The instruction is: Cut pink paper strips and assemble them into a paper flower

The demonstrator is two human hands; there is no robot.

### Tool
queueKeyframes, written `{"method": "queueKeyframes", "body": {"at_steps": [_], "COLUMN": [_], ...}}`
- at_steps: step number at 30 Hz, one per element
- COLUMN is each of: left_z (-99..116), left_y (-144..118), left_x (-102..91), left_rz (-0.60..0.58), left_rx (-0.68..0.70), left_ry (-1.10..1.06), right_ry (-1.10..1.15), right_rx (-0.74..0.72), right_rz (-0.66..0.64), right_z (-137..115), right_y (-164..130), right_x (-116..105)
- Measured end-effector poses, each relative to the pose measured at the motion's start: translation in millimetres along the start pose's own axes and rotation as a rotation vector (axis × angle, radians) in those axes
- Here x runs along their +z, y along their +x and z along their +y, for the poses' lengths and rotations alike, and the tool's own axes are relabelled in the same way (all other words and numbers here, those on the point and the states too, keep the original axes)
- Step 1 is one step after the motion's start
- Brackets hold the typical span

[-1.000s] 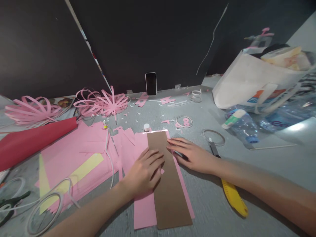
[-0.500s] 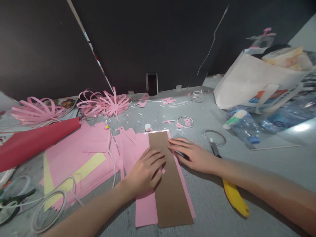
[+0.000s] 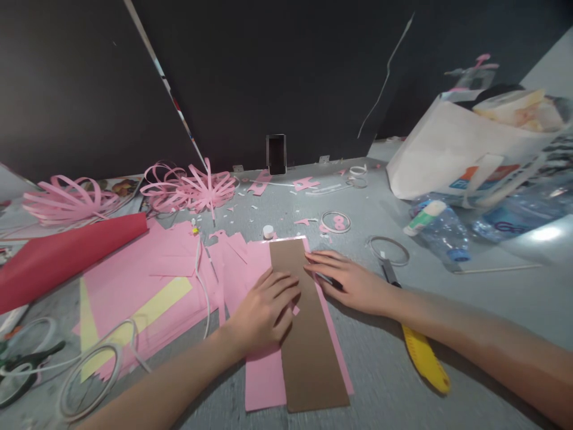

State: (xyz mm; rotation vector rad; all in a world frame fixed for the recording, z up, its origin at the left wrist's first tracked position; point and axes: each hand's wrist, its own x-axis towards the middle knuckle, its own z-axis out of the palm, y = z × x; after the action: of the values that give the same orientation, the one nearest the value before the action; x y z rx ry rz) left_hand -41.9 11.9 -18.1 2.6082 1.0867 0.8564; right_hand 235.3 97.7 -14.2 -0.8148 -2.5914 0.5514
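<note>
Pinning brown card strip [image 3: 308, 334] on pink paper [image 3: 264, 370], mid-worktop [image 3: 380, 382].
My left hand [image 3: 264, 310] lies flat, fingers spread, pressing the strip's left edge; my right hand [image 3: 351, 283] is flat too, with a thin dark tool under it, type unclear. Likely marking or trimming step; next needs edges kept aligned. Yellow cutter [image 3: 425, 358] is part hidden by my forearm.

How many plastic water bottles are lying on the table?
2. One bottle with a blue cap lies right of the right hand; another bottle lies farther right, beneath the white bag. More may be hidden.
</note>
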Motion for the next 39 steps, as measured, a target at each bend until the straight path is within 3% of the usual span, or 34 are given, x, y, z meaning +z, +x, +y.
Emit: {"method": "queueKeyframes", "body": {"at_steps": [4,7,12,20,39], "left_z": [2,3,8,12,10], "left_y": [0,1,5,8,8], "left_x": [-3.4,-8.0,-11.9,-12.6,-12.8], "left_rz": [0.015,-0.001,-0.108,-0.265,-0.319], "left_rx": [0.022,0.113,0.247,0.235,0.207], "left_ry": [0.004,-0.005,-0.051,-0.034,-0.065], "right_ry": [0.016,0.018,0.005,0.001,0.02], "right_rx": [-0.01,-0.028,-0.027,0.012,0.012], "right_rz": [0.012,0.026,0.017,-0.002,0.04], "right_z": [0,1,1,-2,1], "right_y": [0,0,0,2,2], "right_x": [0,0,0,-2,3]}}
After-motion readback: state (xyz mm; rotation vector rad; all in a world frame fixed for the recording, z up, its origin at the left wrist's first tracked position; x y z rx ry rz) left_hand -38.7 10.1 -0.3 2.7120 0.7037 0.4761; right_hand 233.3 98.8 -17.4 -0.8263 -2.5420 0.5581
